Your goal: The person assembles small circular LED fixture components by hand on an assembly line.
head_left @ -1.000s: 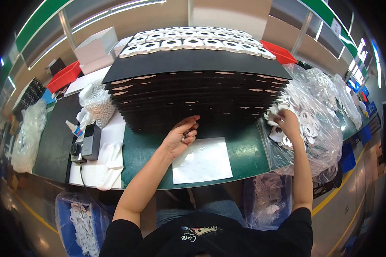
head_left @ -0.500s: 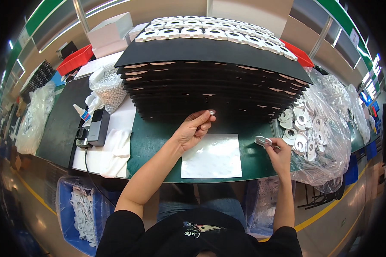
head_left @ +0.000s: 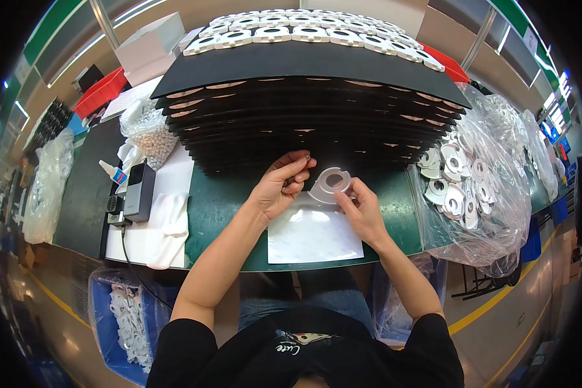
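In front of the dark stack, my left hand [head_left: 279,185] is closed in a pinch around a small pale piece [head_left: 307,157], too small to name. Close beside it, my right hand [head_left: 365,211] grips the lower right edge of a white plastic ring-shaped part [head_left: 330,185], tilted up with a round opening. A gap remains between the part and the left fingertips. Both hands hover over a white sheet [head_left: 313,240] on the green table [head_left: 239,249].
Black boards [head_left: 304,116] stand stacked ahead, topped by rows of white ring parts [head_left: 309,34]. At right lies a clear bag of loose parts [head_left: 456,184]. To the left are a bag of small beads [head_left: 154,143], a glue bottle [head_left: 113,172], a grey box-shaped device [head_left: 140,194] and white cloth [head_left: 168,229].
My right hand has swung left and up with the ring-shaped part, bringing it near my left hand. The left hand has shifted slightly left and up, still pinching the small piece.
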Demonstrator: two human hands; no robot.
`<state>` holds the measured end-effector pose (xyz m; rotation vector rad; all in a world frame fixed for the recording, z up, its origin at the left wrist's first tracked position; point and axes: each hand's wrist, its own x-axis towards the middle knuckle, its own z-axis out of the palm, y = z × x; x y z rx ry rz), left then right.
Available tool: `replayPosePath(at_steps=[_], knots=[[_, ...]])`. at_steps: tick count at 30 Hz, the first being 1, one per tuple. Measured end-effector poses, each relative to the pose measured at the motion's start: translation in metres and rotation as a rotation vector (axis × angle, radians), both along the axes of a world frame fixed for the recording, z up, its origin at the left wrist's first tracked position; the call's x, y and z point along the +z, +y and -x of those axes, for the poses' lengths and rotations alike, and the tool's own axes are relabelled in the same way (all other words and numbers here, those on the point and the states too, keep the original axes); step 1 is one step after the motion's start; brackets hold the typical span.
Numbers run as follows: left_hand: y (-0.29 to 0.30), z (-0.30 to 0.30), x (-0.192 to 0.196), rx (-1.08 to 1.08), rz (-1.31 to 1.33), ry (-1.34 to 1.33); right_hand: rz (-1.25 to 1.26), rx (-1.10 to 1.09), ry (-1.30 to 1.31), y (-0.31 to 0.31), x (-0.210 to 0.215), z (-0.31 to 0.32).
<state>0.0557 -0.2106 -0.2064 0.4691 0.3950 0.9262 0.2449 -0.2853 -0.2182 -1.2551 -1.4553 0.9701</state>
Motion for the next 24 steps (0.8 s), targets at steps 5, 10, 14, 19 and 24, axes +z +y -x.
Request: replayPosePath(at_steps=[5,10,14,19,24], knots=[[0.001,0.005,-0.001,0.025,0.020,-0.045,-0.161,-0.010,-0.255,-0.003,-0.002,0.005],[0.002,0.004,0.000,0.021,0.041,-0.067,-0.350,0.017,-0.453,-0.006,0.005,0.009],[0.003,0.004,-0.004,-0.001,0.003,-0.036,-0.273,-0.028,-0.228,-0.002,0.000,0.007],[-0.002,-0.003,-0.002,-0.016,-0.027,0.054,-0.121,-0.098,0.432,0.013,0.017,0.005],[-0.006,-0.002,-0.001,-0.038,-0.084,0.164,-0.167,-0.080,0.509,0.024,0.032,0.018]])
